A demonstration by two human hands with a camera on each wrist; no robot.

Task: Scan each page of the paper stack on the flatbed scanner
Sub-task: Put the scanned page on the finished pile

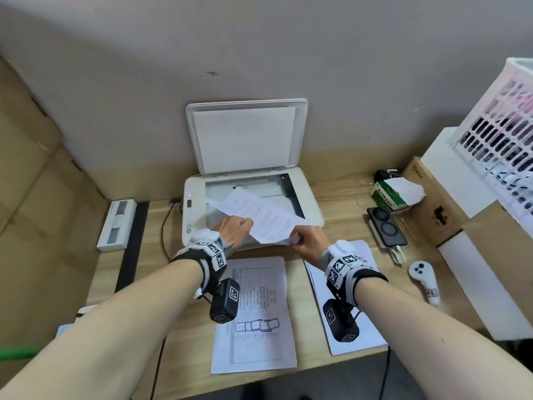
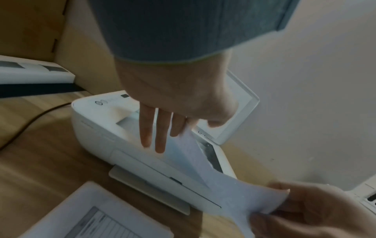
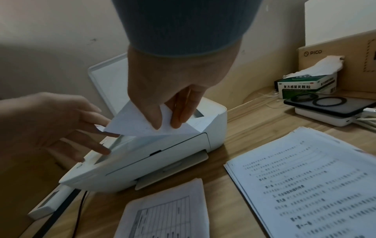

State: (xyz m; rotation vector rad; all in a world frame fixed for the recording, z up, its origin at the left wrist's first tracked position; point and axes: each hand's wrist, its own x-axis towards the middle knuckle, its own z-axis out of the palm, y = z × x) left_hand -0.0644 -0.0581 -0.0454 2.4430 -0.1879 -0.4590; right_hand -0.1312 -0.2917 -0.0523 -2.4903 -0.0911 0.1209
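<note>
A white flatbed scanner [image 1: 193,215] stands at the back of the wooden desk with its lid [image 1: 245,137] raised and the glass [image 1: 253,186] bare. Both hands hold one printed sheet [image 1: 265,217] tilted over the glass. My left hand [image 1: 242,225] holds its left edge between thumb and nearly straight fingers [image 2: 160,145]. My right hand [image 1: 297,239] pinches the near right corner [image 3: 164,125]. A page with a table [image 1: 259,342] lies in front of the scanner. To its right lies a stack of text pages [image 1: 317,290].
A long white box [image 1: 116,225] lies left of the scanner, with a black cable [image 1: 165,226] beside it. On the right are a phone on a power bank [image 1: 386,226], a green medicine box [image 1: 386,197], a white controller [image 1: 424,277], cardboard boxes [image 1: 432,203] and a white basket [image 1: 504,140].
</note>
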